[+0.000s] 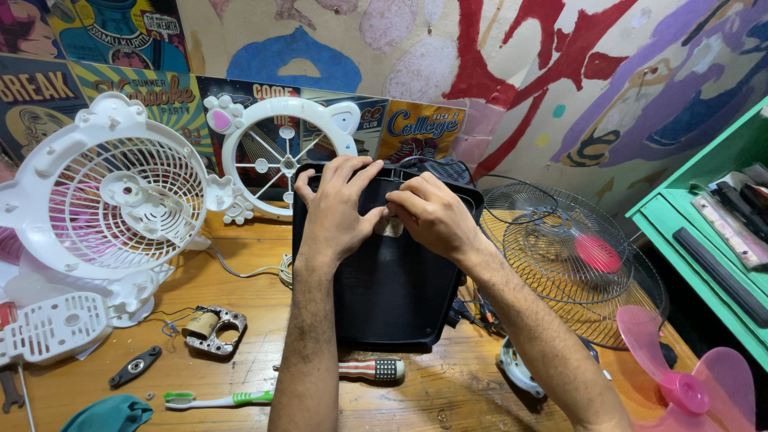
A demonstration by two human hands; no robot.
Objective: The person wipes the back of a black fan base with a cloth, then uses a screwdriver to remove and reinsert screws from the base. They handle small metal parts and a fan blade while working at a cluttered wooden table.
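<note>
On the wooden bench [240, 264], dead centre, I have the black panel [384, 280] lying flat. My left hand [336, 204] lies spread on its upper part, fingers together, pressing down rather than gripping. My right hand [432, 212] is pinched shut on a small pale piece [390, 226] at the panel's middle, just beside the left thumb. To do this well, I judge I should keep the left hand steadying the panel and work the pinch slowly, since that piece looks small and easy to drop. The green shelf [680, 216] at right holds dark, flat things I cannot tell apart. A white fan [112, 200] stands left, a wire grille [560, 264] right, a screwdriver [368, 370] near my arm.
</note>
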